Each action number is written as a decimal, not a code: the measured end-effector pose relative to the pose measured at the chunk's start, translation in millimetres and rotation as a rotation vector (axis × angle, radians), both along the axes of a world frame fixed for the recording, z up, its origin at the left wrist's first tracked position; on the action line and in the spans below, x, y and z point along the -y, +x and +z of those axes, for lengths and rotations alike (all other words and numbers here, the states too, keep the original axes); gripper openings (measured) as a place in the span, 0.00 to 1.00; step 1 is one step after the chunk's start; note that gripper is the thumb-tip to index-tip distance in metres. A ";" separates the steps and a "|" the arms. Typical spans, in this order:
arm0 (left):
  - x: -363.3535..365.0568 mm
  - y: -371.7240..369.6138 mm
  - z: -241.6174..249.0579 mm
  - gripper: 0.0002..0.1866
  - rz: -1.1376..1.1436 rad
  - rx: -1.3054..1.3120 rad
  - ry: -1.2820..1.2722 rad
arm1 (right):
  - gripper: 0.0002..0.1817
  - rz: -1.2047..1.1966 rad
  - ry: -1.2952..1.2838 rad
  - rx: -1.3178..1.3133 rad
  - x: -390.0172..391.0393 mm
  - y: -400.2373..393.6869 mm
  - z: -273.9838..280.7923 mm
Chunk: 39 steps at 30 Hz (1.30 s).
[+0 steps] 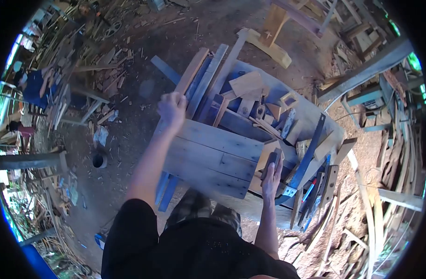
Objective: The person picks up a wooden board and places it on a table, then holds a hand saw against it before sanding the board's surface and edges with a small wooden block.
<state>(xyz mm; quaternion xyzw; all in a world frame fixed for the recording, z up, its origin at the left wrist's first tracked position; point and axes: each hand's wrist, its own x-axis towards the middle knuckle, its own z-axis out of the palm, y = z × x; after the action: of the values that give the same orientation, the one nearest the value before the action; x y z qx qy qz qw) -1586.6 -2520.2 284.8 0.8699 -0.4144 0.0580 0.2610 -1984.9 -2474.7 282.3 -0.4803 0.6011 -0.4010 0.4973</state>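
Note:
My left hand (pixel 172 108) is closed over the far left corner of a panel of joined grey boards (pixel 213 156) that lies on the workbench (pixel 310 114). My right hand (pixel 272 179) grips a dark tool (pixel 272 162) at the panel's right edge; its working end is hard to make out. Long planks (pixel 204 79) lean across the bench beyond the left hand. Offcuts and small wood blocks (pixel 247 86) lie behind the panel.
A handsaw with a blue blade (pixel 310 151) lies along the bench's right side beside several tools and wood strips. A wooden trestle (pixel 273 35) stands beyond. Scrap timber covers the dirt floor. A person in blue (pixel 34 86) is at the far left.

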 end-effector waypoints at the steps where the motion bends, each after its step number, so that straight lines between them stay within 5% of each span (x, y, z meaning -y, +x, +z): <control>1: 0.3 31.8 -11.7 0.22 0.139 0.013 0.182 | 0.32 0.011 -0.007 -0.011 -0.9 -2.9 -1.0; 5: 6.7 121.6 -70.1 0.34 0.149 -0.347 0.526 | 0.32 -0.019 0.117 -0.020 -5.4 -6.6 -6.0; 7: 9.4 151.5 -134.4 0.38 -0.233 -0.821 0.380 | 0.32 -0.026 0.074 -0.066 -9.2 -12.4 -15.0; 16: 11.6 116.9 -118.5 0.36 -0.149 -0.830 0.485 | 0.34 -0.046 0.156 -0.016 -28.0 -20.4 -12.8; 21: 8.6 92.4 -74.5 0.45 -0.171 -1.086 0.385 | 0.33 -0.049 0.177 0.070 -30.1 -4.4 -0.3; 24: 9.6 103.3 -98.5 0.50 -0.211 -1.021 0.370 | 0.33 -0.054 0.060 0.027 -25.4 -6.2 -34.1; 26: 18.6 134.5 -189.3 0.54 -0.234 -0.994 0.370 | 0.33 -0.037 0.112 0.008 -23.2 21.0 15.3; 29: 26.0 131.0 -189.3 0.60 -0.236 -0.932 0.373 | 0.34 -0.076 0.203 0.008 -20.1 20.4 26.7; 36: 5.8 109.4 -128.8 0.66 -0.211 -0.874 0.457 | 0.29 0.013 0.194 0.324 -27.7 -2.4 -7.3; 39: 6.3 107.1 -122.8 0.67 -0.333 -1.009 0.249 | 0.29 -0.005 0.197 0.288 -24.6 0.2 -3.0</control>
<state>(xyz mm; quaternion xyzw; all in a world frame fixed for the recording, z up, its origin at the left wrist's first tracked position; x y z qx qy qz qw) -1479.5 -2526.5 161.9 0.7367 -0.3734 -0.4583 0.3283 -1984.7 -2450.1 279.3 -0.3652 0.5612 -0.4061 0.6219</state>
